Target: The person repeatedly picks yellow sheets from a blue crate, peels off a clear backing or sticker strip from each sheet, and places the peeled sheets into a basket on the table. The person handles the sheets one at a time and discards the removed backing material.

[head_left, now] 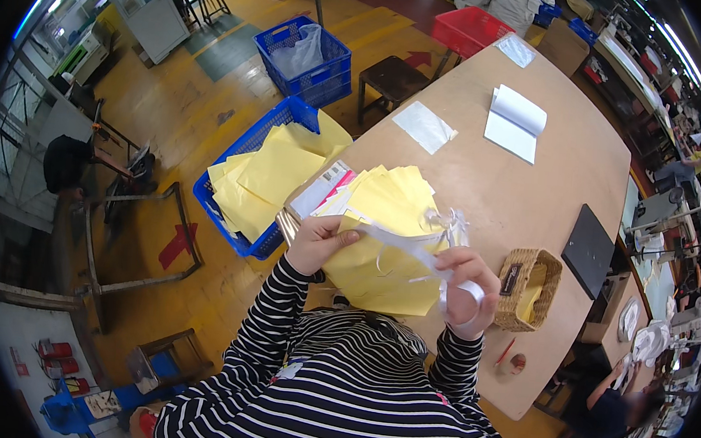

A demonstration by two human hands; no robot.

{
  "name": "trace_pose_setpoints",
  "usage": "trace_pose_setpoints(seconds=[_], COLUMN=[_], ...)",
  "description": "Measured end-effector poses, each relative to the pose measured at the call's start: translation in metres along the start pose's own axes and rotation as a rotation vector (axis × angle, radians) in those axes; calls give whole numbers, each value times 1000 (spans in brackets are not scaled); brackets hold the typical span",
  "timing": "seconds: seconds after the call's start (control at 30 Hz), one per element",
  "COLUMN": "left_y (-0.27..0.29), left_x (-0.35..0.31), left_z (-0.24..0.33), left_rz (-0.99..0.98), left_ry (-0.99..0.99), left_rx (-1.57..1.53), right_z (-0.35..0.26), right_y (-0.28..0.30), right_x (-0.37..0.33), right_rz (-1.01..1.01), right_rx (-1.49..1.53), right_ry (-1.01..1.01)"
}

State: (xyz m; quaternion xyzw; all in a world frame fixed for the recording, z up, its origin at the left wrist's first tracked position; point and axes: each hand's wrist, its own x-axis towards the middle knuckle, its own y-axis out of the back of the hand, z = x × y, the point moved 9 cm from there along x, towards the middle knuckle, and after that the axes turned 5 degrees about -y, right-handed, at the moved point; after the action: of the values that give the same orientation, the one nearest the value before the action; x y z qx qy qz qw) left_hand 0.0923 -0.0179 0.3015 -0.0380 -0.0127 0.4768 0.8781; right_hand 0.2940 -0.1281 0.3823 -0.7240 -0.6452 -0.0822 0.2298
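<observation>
A white ribbon-like strip [402, 238] stretches between my two hands, just above the yellow sheets. My left hand [315, 245] pinches its left end between thumb and fingers. The right end is gripped by my right hand [473, 288], its fingers curled and a loop of the strip hanging beside the palm. Thin white ties [447, 219] bunch up just beyond my right fingers. Under the strip lies a fanned pile of yellow sheets [398, 194] at the table's near edge, partly hidden by my hands. A printed white and pink packet [324, 188] rests beside the pile.
Left of the table [559, 186], a blue crate [213, 233] holds more yellow sheets; another blue crate [328, 85] stands behind it. A wicker basket [512, 314], black flat panel [588, 250], open notebook [516, 123] and tape roll [514, 364] sit on the table. A person [612, 404] sits at right.
</observation>
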Motion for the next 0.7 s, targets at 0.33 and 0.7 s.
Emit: trace_pose_setpoints(seconds=[0.33, 0.7], left_y=[1, -62], left_x=[-1, -13], left_z=[5, 58], left_rz=[115, -56], left_ry=[-58, -409], left_rx=[146, 487], right_z=[3, 21], right_y=[22, -33], right_x=[-4, 18], right_rz=[147, 132], right_rx=[-131, -715], right_ry=[-146, -189])
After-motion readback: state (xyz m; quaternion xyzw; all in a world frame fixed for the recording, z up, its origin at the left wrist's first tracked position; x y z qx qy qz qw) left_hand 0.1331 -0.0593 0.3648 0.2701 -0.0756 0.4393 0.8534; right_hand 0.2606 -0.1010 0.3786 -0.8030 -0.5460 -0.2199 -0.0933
